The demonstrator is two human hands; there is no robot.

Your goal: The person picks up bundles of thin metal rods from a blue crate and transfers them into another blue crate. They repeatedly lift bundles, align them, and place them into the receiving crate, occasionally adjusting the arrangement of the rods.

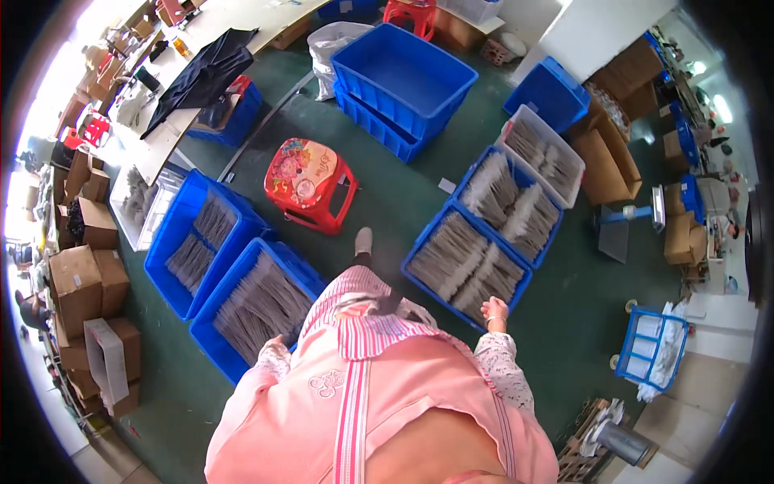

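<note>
Dark green floor [564, 306] is lying around me. My left hand [276, 345] is hanging near a blue rectangular plastic bin [210, 345] of thin grey strips [262, 306]; its grip I cannot tell. Beside a similar blue bin [442, 299], my right hand [494, 310] is hanging half-curled; whether it is holding anything, I cannot tell.

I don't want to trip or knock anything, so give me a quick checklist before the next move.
1. Left hand free: cannot tell; it is beside the near left blue bin, fingers partly hidden.
2. Right hand free: cannot tell; it is at the near right blue bin's corner, fingers curled.
3. Space ahead free of obstacles: not ok; a red stool stands ahead, slightly left of the visible foot.
4. Near left bin filled: ok; slender gray pieces inside.
5. Near right bin filled: ok; two gray rows inside.
</note>
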